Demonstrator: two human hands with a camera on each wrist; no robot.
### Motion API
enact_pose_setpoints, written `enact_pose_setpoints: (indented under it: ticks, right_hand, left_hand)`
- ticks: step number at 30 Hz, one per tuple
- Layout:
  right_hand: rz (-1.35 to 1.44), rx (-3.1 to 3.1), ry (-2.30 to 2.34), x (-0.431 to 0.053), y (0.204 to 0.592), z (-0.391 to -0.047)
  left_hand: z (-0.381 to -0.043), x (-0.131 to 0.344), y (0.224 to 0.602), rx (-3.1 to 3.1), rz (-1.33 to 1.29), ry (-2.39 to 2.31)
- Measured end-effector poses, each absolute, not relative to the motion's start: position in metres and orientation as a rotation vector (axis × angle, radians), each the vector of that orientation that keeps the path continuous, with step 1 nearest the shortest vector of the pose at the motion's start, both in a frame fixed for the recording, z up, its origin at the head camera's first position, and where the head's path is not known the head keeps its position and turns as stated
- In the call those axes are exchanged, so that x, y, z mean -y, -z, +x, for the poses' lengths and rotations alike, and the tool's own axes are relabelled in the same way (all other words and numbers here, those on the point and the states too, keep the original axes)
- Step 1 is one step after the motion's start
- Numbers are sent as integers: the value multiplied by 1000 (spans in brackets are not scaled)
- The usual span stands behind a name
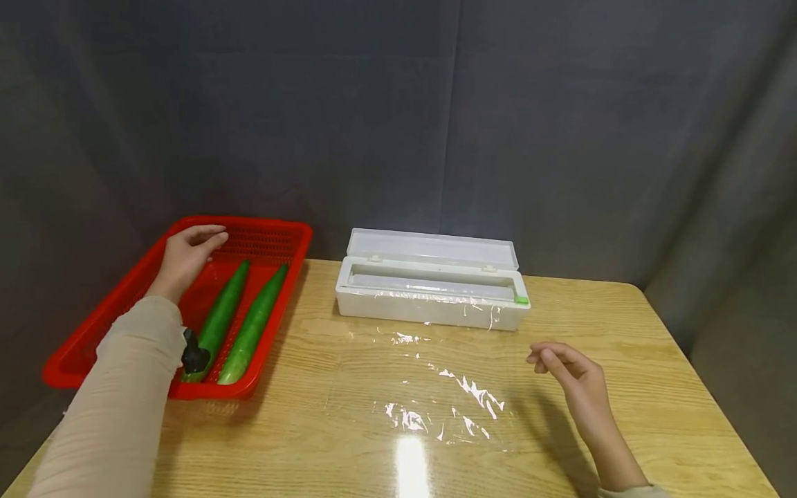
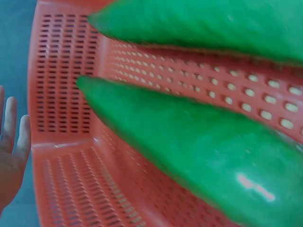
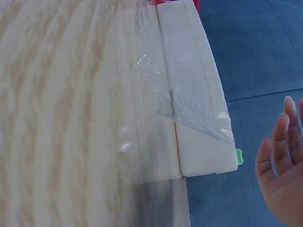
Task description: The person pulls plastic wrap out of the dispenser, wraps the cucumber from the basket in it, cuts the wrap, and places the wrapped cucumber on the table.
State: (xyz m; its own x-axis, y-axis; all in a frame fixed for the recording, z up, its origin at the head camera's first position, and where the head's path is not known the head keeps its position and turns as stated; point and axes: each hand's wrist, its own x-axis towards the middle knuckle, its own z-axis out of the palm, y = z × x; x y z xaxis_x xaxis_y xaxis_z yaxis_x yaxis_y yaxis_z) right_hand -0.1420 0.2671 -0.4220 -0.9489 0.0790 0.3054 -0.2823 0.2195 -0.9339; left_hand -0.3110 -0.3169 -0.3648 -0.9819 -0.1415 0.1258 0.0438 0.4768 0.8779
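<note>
My left hand (image 1: 183, 259) hovers above the red plastic basket (image 1: 304, 252), thumb and fingers loosely bent with nothing between them. Two long green cucumbers lie side by side inside it, a left one (image 1: 225, 311) and a right one (image 1: 255, 332). In the left wrist view, the fingers (image 2: 9, 125) show beyond the basket's slotted wall. To the right, my right hand (image 1: 579, 384) is held above the table with relaxed fingers and holds nothing. Beside it, a sheet of clear cling film (image 1: 445, 404) stretches over the table from a white cling film dispenser (image 1: 429, 311).
The dispenser's lid (image 1: 432, 249) stands raised at the back, and a green slide cutter (image 1: 521, 300) sits at its right end. A black strap mount (image 1: 194, 356) is on my left wrist. Dark grey curtain (image 1: 398, 124) hangs behind the wooden table (image 1: 623, 332).
</note>
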Motion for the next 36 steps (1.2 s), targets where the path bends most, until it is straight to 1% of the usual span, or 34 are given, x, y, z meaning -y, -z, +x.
enact_pose_setpoints:
  ticks: [9,23,30,36]
  right_hand:
    - [242,2200,-1792,-267,424,-143]
    - [185,2241,-1788,-268,427,-143]
    - [182,2248,-1797,-268,428,-143]
    - [184,2253,-1801,-268,429,-143]
  left_hand:
    - [-304,330,384,2710,68,1551]
    - [-306,340,400,2980,-55,1459]
    - [-310,346,410,3076,-110,1535]
    - [-312,347,414,3141,-171,1502]
